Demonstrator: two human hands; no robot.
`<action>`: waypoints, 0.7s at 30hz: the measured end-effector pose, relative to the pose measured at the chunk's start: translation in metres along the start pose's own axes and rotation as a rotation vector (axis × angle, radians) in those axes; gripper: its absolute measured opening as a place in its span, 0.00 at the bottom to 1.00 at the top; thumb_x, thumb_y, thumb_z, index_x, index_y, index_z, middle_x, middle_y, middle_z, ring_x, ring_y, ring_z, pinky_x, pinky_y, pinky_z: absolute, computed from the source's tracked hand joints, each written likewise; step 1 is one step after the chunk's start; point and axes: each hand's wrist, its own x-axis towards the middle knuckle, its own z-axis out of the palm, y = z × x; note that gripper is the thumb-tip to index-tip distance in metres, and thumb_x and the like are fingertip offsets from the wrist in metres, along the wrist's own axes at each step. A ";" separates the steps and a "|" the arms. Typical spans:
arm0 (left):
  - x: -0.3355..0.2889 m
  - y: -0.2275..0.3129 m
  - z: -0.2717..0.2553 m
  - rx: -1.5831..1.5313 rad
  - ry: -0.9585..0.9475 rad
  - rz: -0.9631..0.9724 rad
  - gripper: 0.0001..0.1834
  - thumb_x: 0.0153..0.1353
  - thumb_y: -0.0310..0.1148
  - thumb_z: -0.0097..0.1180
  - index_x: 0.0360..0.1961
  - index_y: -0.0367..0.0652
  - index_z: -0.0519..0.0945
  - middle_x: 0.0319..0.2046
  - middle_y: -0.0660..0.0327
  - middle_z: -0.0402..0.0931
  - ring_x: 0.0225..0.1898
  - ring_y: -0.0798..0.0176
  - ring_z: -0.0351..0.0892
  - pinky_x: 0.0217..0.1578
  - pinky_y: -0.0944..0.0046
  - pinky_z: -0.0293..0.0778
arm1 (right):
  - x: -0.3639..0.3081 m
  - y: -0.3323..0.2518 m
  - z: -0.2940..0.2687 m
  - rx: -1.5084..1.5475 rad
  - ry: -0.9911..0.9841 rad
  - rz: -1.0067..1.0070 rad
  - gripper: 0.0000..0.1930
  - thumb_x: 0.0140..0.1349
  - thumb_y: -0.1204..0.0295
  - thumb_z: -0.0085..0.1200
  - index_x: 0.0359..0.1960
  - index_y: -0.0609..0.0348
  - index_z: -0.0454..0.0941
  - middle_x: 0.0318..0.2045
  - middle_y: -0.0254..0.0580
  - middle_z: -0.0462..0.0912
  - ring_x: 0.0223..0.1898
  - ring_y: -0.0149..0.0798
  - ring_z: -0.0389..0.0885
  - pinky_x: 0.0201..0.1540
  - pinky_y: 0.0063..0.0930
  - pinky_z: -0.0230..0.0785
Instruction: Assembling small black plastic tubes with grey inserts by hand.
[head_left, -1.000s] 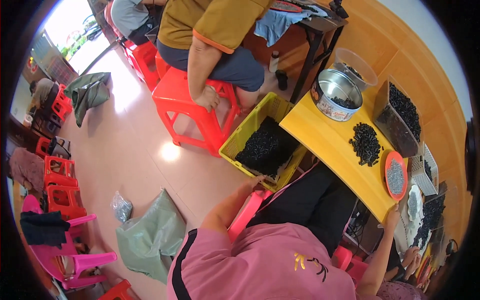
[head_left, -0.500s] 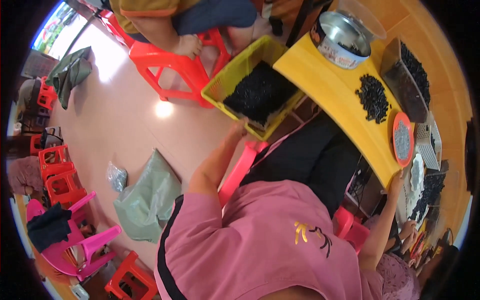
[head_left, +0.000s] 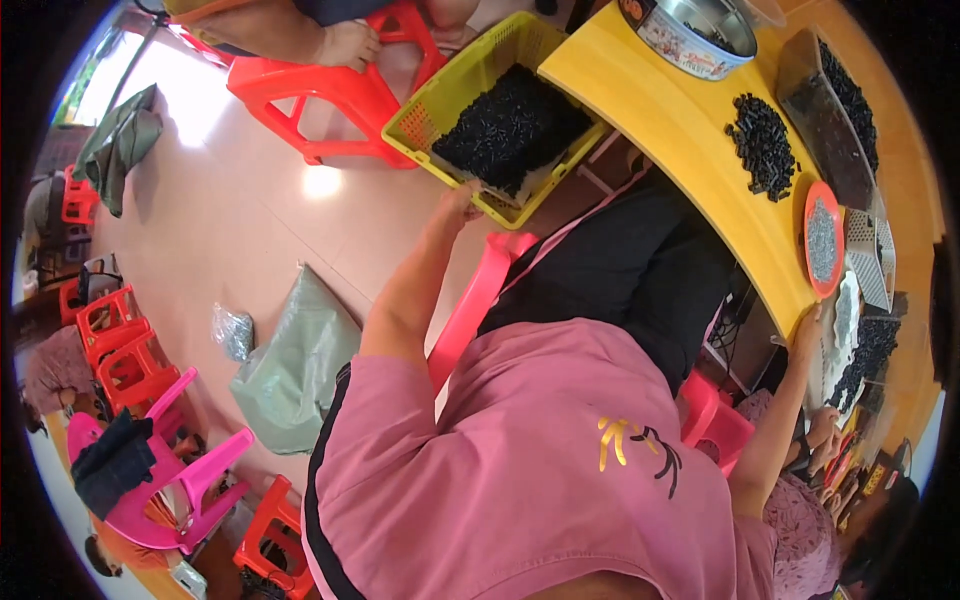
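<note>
My left hand (head_left: 462,200) is closed on the near left rim of a yellow plastic basket (head_left: 408,128). A heap of small black pieces (head_left: 512,122) fills much of this basket, over a pale lining. On the right, my right hand (head_left: 806,325) grips the near corner of a curved yellow tabletop (head_left: 690,190); some of its fingers are hidden. Just beyond that hand lies an orange-red oval dish (head_left: 811,243) of small grey bits. Farther along the tabletop are a loose pile of black tube-like pieces (head_left: 763,147) and a round metal tin (head_left: 690,45).
A clear bin of black pieces (head_left: 820,110) and a white perforated basket (head_left: 872,260) stand right of the tabletop. Another person's hand (head_left: 825,428) is at lower right. Someone sits beyond a red stool (head_left: 300,85). A green sack (head_left: 295,370) and pink chair (head_left: 160,500) are left.
My view has shifted, so the basket and tabletop appear higher in the picture. Both my hands keep their places on the basket rim and the tabletop corner.
</note>
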 end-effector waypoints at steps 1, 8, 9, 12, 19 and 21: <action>0.002 0.002 -0.001 -0.024 -0.025 0.006 0.11 0.54 0.40 0.56 0.35 0.47 0.80 0.25 0.62 0.77 0.25 0.61 0.77 0.31 0.58 0.77 | 0.009 0.005 -0.003 -0.011 -0.003 0.059 0.39 0.67 0.44 0.31 0.48 0.79 0.72 0.42 0.68 0.78 0.46 0.58 0.77 0.48 0.42 0.67; 0.007 0.001 -0.007 -0.013 0.012 0.067 0.11 0.53 0.40 0.56 0.28 0.44 0.78 0.20 0.62 0.74 0.20 0.64 0.73 0.26 0.61 0.74 | 0.004 -0.004 -0.010 0.099 -0.084 0.050 0.39 0.65 0.43 0.35 0.54 0.74 0.68 0.48 0.62 0.75 0.46 0.54 0.77 0.40 0.39 0.75; 0.004 -0.001 -0.007 -0.014 0.013 0.059 0.11 0.53 0.40 0.56 0.28 0.44 0.78 0.20 0.62 0.74 0.20 0.64 0.73 0.26 0.61 0.74 | 0.000 -0.006 -0.012 0.053 -0.078 0.055 0.39 0.65 0.42 0.35 0.54 0.75 0.68 0.49 0.63 0.75 0.48 0.55 0.77 0.44 0.39 0.73; -0.007 -0.006 -0.018 -0.041 0.001 0.100 0.13 0.52 0.41 0.56 0.31 0.43 0.78 0.22 0.61 0.75 0.21 0.63 0.75 0.27 0.61 0.75 | -0.022 -0.027 -0.009 0.029 -0.070 0.049 0.37 0.66 0.44 0.34 0.52 0.75 0.70 0.46 0.62 0.77 0.47 0.52 0.77 0.48 0.39 0.70; -0.040 -0.001 -0.030 -0.033 -0.054 0.167 0.18 0.52 0.42 0.56 0.38 0.39 0.78 0.29 0.57 0.78 0.27 0.60 0.79 0.32 0.60 0.76 | -0.007 -0.015 -0.015 -0.091 -0.019 0.003 0.38 0.67 0.45 0.32 0.47 0.77 0.73 0.40 0.65 0.79 0.43 0.53 0.79 0.46 0.41 0.69; -0.035 -0.001 -0.026 -0.030 -0.047 0.159 0.19 0.52 0.42 0.56 0.38 0.38 0.78 0.29 0.57 0.79 0.28 0.60 0.79 0.33 0.60 0.76 | 0.007 0.004 -0.015 -0.142 0.007 0.002 0.39 0.66 0.44 0.32 0.46 0.78 0.74 0.40 0.66 0.79 0.44 0.55 0.79 0.46 0.41 0.69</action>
